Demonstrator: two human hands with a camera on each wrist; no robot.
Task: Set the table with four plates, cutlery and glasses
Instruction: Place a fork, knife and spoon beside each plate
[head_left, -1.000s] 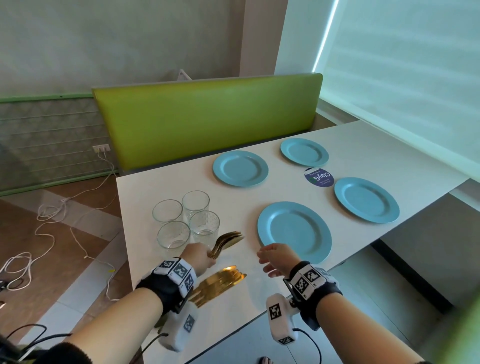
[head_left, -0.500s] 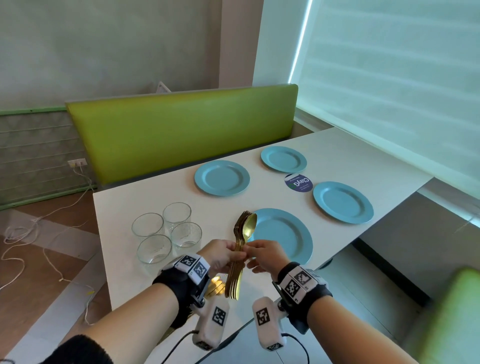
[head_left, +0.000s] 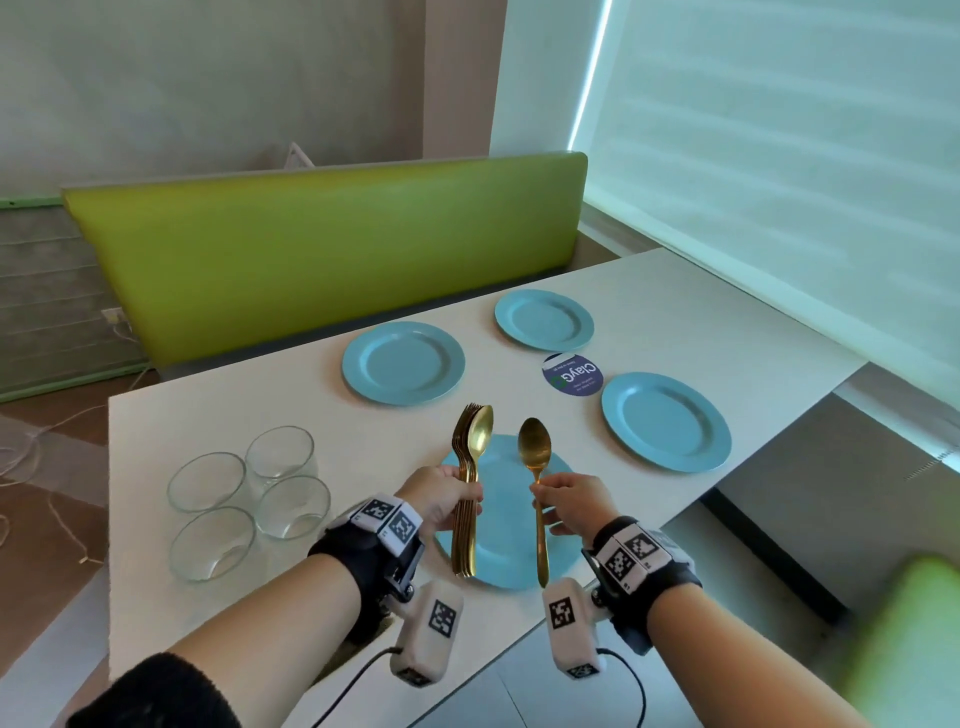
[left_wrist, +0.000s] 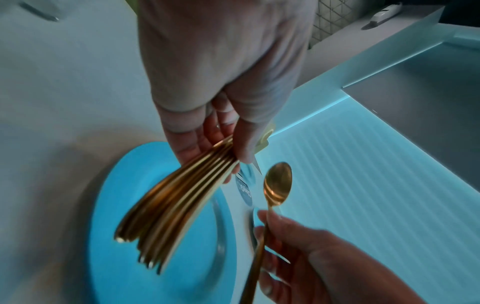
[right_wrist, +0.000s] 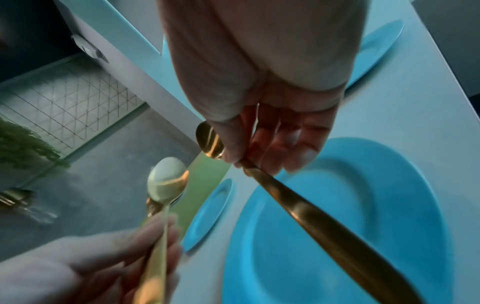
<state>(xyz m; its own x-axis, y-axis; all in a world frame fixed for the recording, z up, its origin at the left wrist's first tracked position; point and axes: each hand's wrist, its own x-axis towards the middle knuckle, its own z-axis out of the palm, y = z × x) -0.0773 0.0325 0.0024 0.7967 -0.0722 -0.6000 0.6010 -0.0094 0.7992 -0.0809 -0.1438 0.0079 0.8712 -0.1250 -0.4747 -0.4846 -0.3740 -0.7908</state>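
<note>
My left hand (head_left: 441, 499) grips a bundle of gold cutlery (head_left: 470, 478) upright above the near blue plate (head_left: 506, 551); spoons and forks fan out in the bundle (left_wrist: 176, 203). My right hand (head_left: 569, 501) pinches a single gold spoon (head_left: 536, 457) by its handle (right_wrist: 324, 222), bowl up, just right of the bundle. Three more blue plates lie on the white table (head_left: 260, 384): far left plate (head_left: 402, 361), far right plate (head_left: 544, 319), right plate (head_left: 666, 421). Several clear glasses (head_left: 249, 499) stand grouped at the left.
A round dark sticker (head_left: 571, 375) sits between the plates. A green bench back (head_left: 322, 249) runs behind the table, and a window blind (head_left: 779, 156) is on the right. The table's near edge is under my wrists. Cables lie on the floor at left.
My left hand lifted the cutlery bundle off the table. My right hand met it, then drew one spoon out to the right; the two now stand apart over the near plate.
</note>
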